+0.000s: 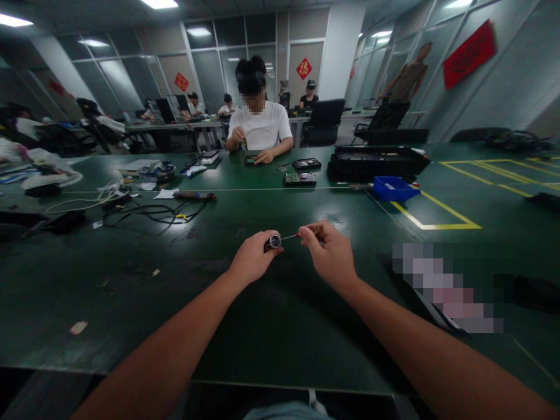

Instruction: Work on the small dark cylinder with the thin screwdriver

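Note:
My left hand (254, 256) is closed around a small dark cylinder (273, 241) with a silver-rimmed round end; its kind is not clear, and the fingers hide most of its body. In my right hand (330, 254) is a thin screwdriver (289, 236), with a reddish part by the fingertips and a slim metal shaft pointing left. The shaft's tip reaches the rim of the cylinder, though I cannot tell whether it touches or enters it. Both hands are held over the middle of the green table (280, 326).
Across the table a person in a white shirt (266, 125) works on a small device. Hard drives (300, 178), a black tray (378, 163) and a blue bin (395, 188) stand at the far side. Cables (153, 213) and an electric screwdriver (195, 196) lie left. A pixelated item (446, 291) lies right.

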Demonstrator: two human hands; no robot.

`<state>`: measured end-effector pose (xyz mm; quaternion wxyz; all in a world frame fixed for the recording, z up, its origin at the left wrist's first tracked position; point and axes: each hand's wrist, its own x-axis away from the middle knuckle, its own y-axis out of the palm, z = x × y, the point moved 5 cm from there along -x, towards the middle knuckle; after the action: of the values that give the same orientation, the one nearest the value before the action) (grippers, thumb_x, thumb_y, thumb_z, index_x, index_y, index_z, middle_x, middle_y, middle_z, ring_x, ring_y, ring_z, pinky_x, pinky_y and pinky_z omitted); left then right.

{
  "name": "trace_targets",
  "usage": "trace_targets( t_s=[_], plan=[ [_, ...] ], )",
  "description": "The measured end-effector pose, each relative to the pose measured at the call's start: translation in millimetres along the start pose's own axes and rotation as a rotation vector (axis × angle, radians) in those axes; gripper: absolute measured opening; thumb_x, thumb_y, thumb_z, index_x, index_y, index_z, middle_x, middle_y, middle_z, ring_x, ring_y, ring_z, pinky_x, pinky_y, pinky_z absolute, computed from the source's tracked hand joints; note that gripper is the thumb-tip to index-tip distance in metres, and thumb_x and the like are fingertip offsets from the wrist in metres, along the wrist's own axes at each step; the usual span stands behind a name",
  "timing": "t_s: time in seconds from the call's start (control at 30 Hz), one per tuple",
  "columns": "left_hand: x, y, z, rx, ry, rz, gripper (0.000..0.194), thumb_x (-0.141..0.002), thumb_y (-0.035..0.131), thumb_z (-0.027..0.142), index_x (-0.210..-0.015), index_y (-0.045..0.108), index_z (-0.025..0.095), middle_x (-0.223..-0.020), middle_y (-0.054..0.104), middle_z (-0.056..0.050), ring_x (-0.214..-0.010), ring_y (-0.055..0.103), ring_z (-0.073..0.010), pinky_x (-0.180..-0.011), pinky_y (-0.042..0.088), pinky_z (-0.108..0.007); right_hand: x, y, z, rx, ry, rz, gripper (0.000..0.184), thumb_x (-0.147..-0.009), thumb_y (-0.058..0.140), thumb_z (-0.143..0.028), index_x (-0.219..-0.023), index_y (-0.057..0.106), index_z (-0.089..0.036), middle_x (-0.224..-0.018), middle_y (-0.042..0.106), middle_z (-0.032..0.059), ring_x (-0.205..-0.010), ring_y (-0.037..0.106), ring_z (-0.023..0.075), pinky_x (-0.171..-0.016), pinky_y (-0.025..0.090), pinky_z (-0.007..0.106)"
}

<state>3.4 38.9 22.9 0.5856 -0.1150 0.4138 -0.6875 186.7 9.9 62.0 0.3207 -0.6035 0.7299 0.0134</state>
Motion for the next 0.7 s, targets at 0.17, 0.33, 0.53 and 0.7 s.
trace_targets(
  t_s=[0.17, 0.33, 0.53, 0.7],
  plan=[
    [0.2, -1.0, 0.6, 0.010, 0.011, 0.030, 0.024, -0.085, 0.071, 0.026, -0.108, 0.067, 0.025, -0.101, 0.068, -0.002, -0.088, 0.063, -0.0185, -0.081, 0.048, -0.032, -2.9, -8.6, -0.9, 0.164, -0.011, 0.090, 0.037, -0.089, 0.064, -0.051, -0.066, 0.059, -0.021, -0.056, 0.061, -0.0010, -0.051, 0.054, 0.0135, -0.051, 0.036, 0.027],
    [0.6, -1.1, 1.7, 0.018, 0.022, 0.018, 0.024, -0.085, 0.071, 0.027, -0.108, 0.067, 0.024, -0.099, 0.067, -0.001, -0.085, 0.062, -0.0181, -0.078, 0.048, -0.031, -2.4, -7.3, -2.1, 0.265, -0.089, 0.094, 0.047, -0.090, 0.062, -0.050, -0.055, 0.049, -0.022, -0.048, 0.050, -0.0039, -0.044, 0.042, 0.0101, -0.047, 0.028, 0.027],
    [1.7, -3.5, 3.4, -0.008, 0.021, 0.011, 0.025, -0.085, 0.071, 0.026, -0.110, 0.067, 0.024, -0.098, 0.066, -0.002, -0.088, 0.062, -0.0191, -0.077, 0.047, -0.031, 1.7, -2.5, -3.9, 0.307, -0.137, 0.045, 0.052, -0.091, 0.059, -0.052, -0.051, 0.048, -0.021, -0.044, 0.044, -0.0045, -0.042, 0.041, 0.0096, -0.046, 0.027, 0.027],
    [1.2, -3.3, 1.8, -0.014, 0.031, 0.012, 0.027, -0.086, 0.070, 0.025, -0.112, 0.066, 0.023, -0.100, 0.066, -0.003, -0.090, 0.062, -0.0195, -0.079, 0.047, -0.032, 1.9, -0.4, -6.4, 0.376, -0.180, 0.005, 0.049, -0.091, 0.059, -0.053, -0.055, 0.051, -0.022, -0.047, 0.049, -0.0028, -0.045, 0.046, 0.0119, -0.049, 0.030, 0.028]
  ],
)
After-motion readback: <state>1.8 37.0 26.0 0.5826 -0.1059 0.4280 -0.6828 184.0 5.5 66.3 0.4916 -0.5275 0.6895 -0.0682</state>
